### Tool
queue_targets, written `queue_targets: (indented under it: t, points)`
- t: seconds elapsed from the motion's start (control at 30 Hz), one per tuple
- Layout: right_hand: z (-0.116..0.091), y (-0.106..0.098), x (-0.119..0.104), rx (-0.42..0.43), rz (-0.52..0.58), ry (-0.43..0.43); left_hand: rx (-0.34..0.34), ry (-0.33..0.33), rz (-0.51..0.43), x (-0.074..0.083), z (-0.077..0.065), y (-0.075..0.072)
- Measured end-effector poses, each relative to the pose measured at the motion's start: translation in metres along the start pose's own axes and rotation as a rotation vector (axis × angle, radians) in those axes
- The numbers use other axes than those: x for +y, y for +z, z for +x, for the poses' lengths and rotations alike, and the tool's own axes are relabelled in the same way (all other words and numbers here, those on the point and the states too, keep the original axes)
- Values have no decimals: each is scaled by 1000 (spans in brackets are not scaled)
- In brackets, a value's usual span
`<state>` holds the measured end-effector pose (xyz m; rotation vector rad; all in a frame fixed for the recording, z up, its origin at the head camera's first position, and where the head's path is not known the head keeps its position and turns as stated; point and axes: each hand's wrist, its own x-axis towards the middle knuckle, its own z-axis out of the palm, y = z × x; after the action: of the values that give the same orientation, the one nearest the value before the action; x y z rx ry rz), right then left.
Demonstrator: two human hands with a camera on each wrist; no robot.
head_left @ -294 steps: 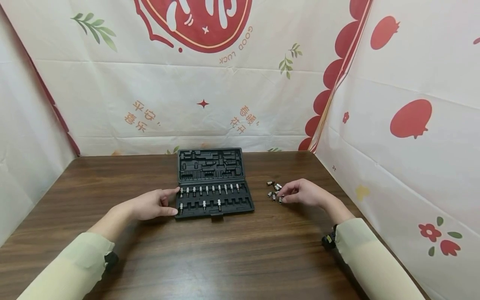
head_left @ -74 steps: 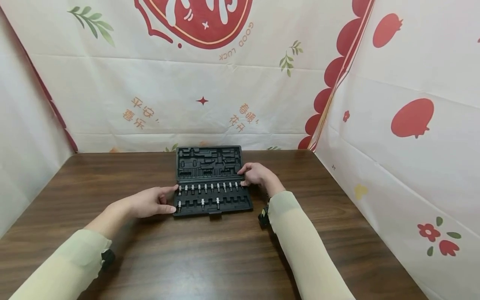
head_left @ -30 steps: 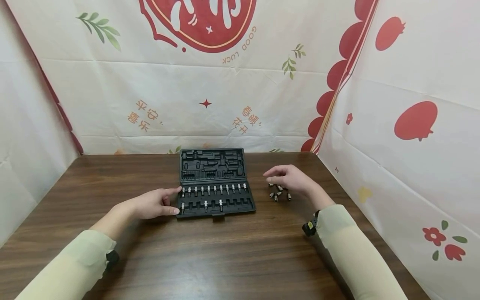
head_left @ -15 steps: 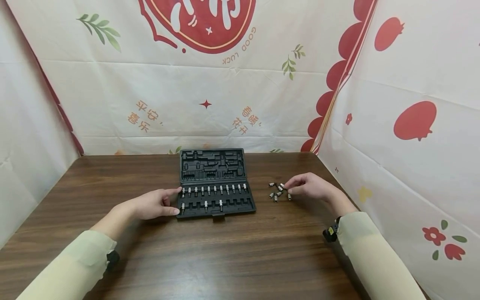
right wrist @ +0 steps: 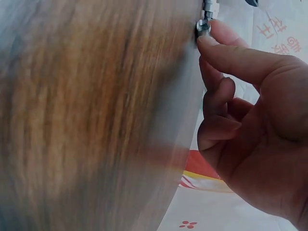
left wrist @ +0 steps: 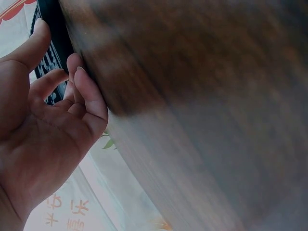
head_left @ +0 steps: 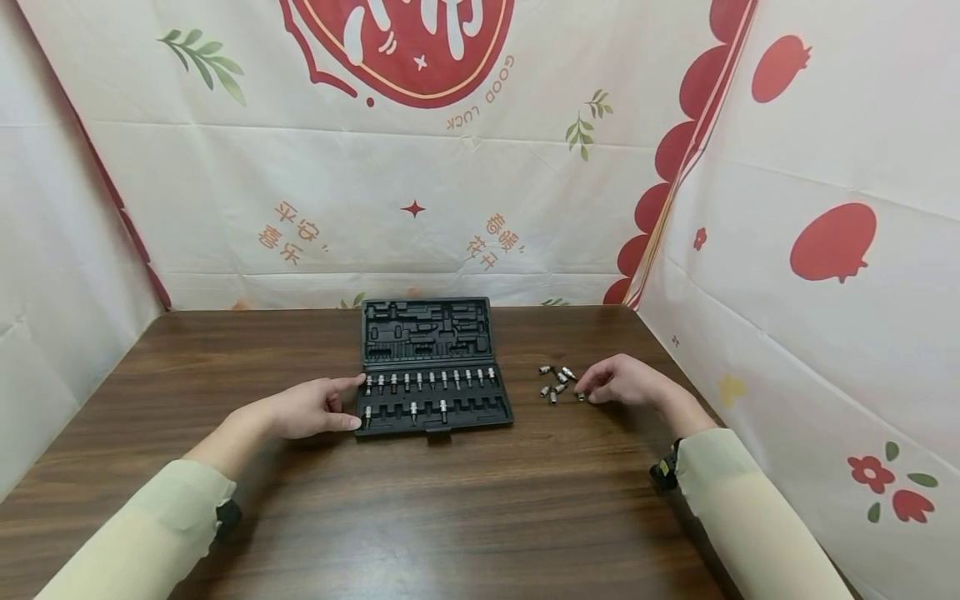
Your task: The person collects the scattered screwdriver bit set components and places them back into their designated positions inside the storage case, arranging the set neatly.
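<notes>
A black bit socket case (head_left: pixel 435 429) lies with its lid (head_left: pixel 427 329) raised. Silver-headed bit sockets (head_left: pixel 432 380) fill its upper row; three more, including one bit socket (head_left: pixel 413 411), sit in the lower row. My left hand (head_left: pixel 303 408) touches the case's left edge with thumb and index finger spread apart; in the left wrist view its other fingers bend loosely beside the case. At the right, my right hand (head_left: pixel 626 383) pinches a small bit socket (right wrist: pixel 203 28) between thumb and index finger, low over the table. Several loose bit sockets (head_left: pixel 553 397) lie just left of those fingertips.
The brown wooden table (head_left: pixel 435 517) carries the case near its back edge. Behind it hangs a printed white cloth (head_left: pixel 337 192), and another patterned cloth (head_left: pixel 772 333) closes off the right side.
The right hand was at the upper row's right end, where one more bit socket now sits. It has since returned right to the loose sockets and pinched one. The left hand stays put.
</notes>
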<state>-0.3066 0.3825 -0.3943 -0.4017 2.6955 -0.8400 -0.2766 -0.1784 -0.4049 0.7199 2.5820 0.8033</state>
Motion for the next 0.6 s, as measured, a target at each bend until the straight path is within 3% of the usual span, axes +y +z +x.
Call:
queue_targets:
  t: [0.3,0.6]
  points:
    - [2,3,1,2,-48,30,-5,13,-4,0,-1,0]
    - [-1,0,-7,5,-116,-11,0,21,-11,-1,-1,1]
